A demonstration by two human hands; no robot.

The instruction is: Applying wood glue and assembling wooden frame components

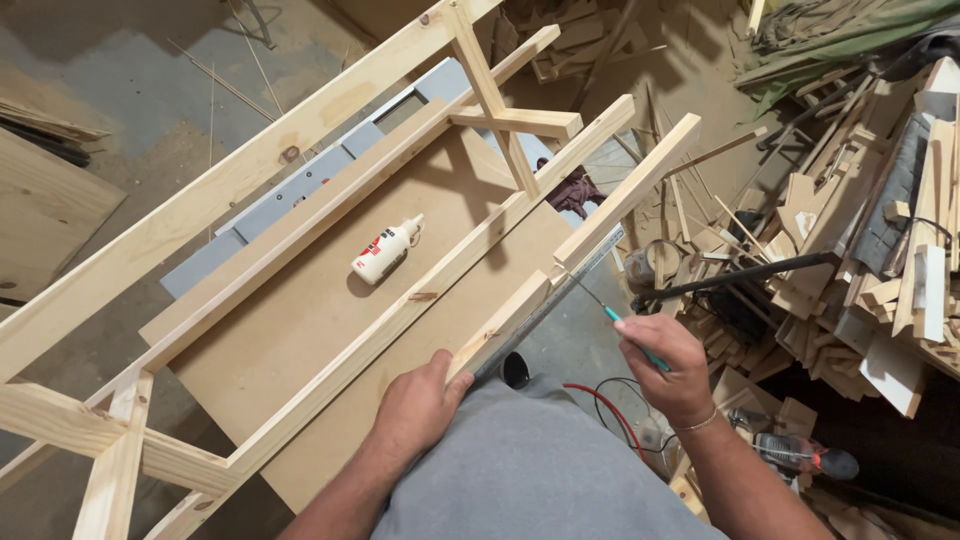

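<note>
A: Entry, head view. Left hand (pixel 420 405) presses on the near end of a short wooden batten (pixel 500 325), thumb and fingers clamped around it, pinning it against the edge of the board

B: And the batten's position?

A: It lies on the right edge of the brown work board (pixel 300 330), running diagonally away from the body, just beside a long rail of the pale wooden frame (pixel 230 175). A metal ruler (pixel 560 290) lies along its right side, touching it

B: Right hand?

A: Right hand (pixel 665 365) is closed around a teal-handled marking tool (pixel 625 330), pen-style grip. The thin tip points at the far end of the batten, near where a second stick (pixel 630 185) meets it. Whether the tip touches the wood, cannot tell

B: Other items on the board?

A: A white glue bottle (pixel 385 250) lies on its side mid-board, well apart from both hands. The frame straddles the board, with crossed braces at the far end

B: Surroundings?

A: Heap of wood offcuts (pixel 860 240) to the right on the floor, a red cable (pixel 605 405) below the right hand, grey shirt (pixel 530 470) at the bottom of the view
</note>
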